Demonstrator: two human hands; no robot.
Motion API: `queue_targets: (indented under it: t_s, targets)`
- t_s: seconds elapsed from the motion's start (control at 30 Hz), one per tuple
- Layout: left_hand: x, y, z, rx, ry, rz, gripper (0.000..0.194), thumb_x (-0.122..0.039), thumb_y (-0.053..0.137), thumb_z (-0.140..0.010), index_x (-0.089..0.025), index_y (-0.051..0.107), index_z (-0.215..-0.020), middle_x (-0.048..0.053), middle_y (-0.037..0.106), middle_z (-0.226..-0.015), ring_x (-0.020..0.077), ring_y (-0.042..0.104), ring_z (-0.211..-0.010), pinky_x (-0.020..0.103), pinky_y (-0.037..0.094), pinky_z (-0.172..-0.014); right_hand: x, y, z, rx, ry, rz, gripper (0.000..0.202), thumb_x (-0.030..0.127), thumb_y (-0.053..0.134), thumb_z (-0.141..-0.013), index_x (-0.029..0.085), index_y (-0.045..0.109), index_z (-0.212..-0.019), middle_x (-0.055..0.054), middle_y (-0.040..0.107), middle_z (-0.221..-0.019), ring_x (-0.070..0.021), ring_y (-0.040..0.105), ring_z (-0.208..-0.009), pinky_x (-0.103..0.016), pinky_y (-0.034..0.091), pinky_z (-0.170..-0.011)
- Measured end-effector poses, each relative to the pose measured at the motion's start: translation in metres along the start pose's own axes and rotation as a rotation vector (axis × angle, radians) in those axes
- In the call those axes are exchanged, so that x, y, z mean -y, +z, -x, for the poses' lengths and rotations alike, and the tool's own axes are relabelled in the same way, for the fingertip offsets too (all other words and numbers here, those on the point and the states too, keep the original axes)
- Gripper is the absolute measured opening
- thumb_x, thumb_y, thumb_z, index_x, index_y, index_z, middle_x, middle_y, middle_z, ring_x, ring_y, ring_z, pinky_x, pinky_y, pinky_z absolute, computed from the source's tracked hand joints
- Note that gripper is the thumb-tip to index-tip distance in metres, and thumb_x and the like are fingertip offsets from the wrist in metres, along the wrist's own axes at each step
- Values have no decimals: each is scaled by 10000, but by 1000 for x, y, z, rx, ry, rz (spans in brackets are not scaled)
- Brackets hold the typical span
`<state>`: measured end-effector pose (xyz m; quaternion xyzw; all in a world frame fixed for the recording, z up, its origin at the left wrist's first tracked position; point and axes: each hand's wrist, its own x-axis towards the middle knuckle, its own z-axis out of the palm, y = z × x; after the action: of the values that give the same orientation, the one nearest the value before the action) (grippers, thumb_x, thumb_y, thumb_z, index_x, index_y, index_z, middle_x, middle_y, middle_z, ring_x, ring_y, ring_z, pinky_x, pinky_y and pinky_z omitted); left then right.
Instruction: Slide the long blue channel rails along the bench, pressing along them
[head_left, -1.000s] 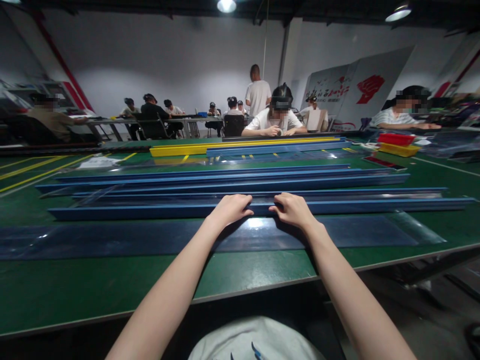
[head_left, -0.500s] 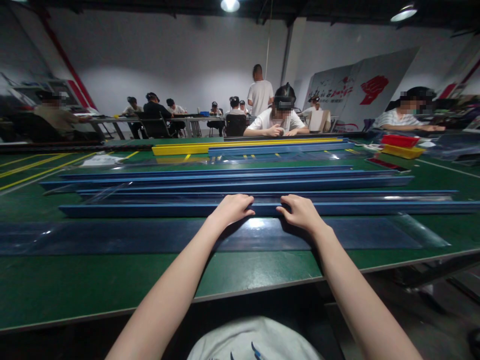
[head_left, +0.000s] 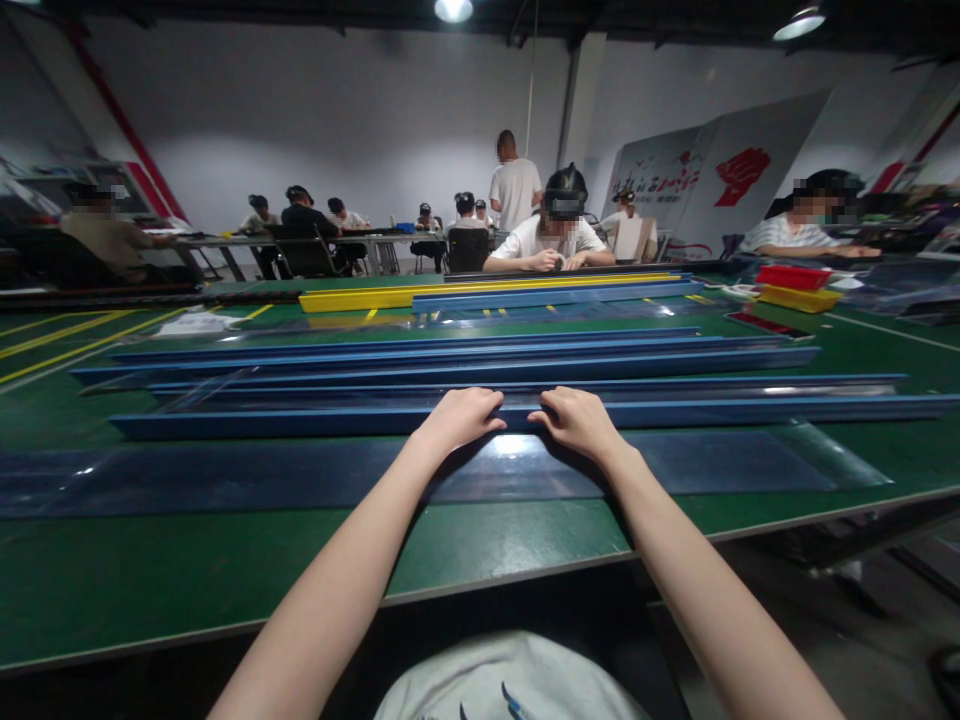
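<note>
Writing: far beyond your grip and to its right, a pale panel (head_left: 679,170) bears red and dark characters beside a red fist; too blurred to read surely. Your pale shirt (head_left: 480,675), below the grip, shows dark and blue marks.

Pose: both forearms reach forward, converging. Your left hand (head_left: 463,418) and right hand (head_left: 579,418) sit near each other, knuckles up, thumbs pointing inward.

Grip: narrow on both sides, fingers curled over the wall of the near blue channel (head_left: 285,424), thumbs at its near face. The channel runs out to either side of your hands. Just nearer than the grip, a clear strip (head_left: 225,478) lies flat on the green table (head_left: 300,570). Beyond the grip: more blue channels (head_left: 465,368), then a yellow channel (head_left: 352,301).
</note>
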<state>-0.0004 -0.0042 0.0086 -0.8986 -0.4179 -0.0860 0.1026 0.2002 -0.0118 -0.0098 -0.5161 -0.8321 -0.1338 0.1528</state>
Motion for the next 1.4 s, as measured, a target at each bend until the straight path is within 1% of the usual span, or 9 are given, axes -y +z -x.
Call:
queue_targets:
  t_s: [0.23, 0.47, 0.77, 1.03, 1.23, 1.4]
  targets:
    - [1, 0, 0, 8, -6, 11, 201, -367, 549, -790, -195, 529, -891, 32, 628, -925, 182, 590, -853, 233, 408, -618, -1, -2, -2, 20, 6, 3, 350, 441, 396, -833, 168, 583, -720, -64, 614, -748, -152, 527, -683, -249, 248, -582]
    - [2, 2, 0, -11, 22, 6, 238, -377, 565, -779, -192, 530, -926, 38, 598, -949, 176, 557, -886, 239, 415, -670, -3, -2, -2, 30, 22, 7, 346, 437, 408, -821, 163, 592, -716, -73, 614, -742, -153, 525, -674, -249, 246, -578]
    - [4, 3, 0, -38, 60, -18, 212, -369, 574, -776, -187, 543, -879, 27, 585, -955, 170, 531, -907, 244, 414, -677, -14, -6, 6, 7, 65, 25, 312, 413, 435, -799, 171, 581, -668, -65, 606, -718, -157, 528, -674, -248, 263, -578]
    - [3, 1, 1, -18, 62, 9, 185, -342, 584, -772, -188, 543, -866, 29, 593, -957, 175, 522, -915, 255, 415, -699, -19, -9, 10, 13, 109, 33, 311, 419, 425, -800, 180, 580, -674, -61, 604, -725, -165, 533, -696, -246, 272, -575]
    - [3, 1, 1, -6, 54, 42, 195, -331, 584, -772, -194, 540, -903, 35, 588, -992, 182, 517, -954, 262, 423, -733, -18, -8, 9, 22, 116, 1, 299, 414, 423, -798, 181, 583, -700, -60, 604, -734, -165, 533, -713, -238, 286, -591]
    - [3, 5, 1, -17, 63, 67, 226, -324, 588, -769, -201, 535, -951, 36, 586, -1030, 178, 512, -994, 265, 421, -792, -18, -8, 9, 34, 120, -2, 291, 418, 427, -800, 183, 577, -718, -56, 603, -743, -164, 533, -717, -238, 287, -595]
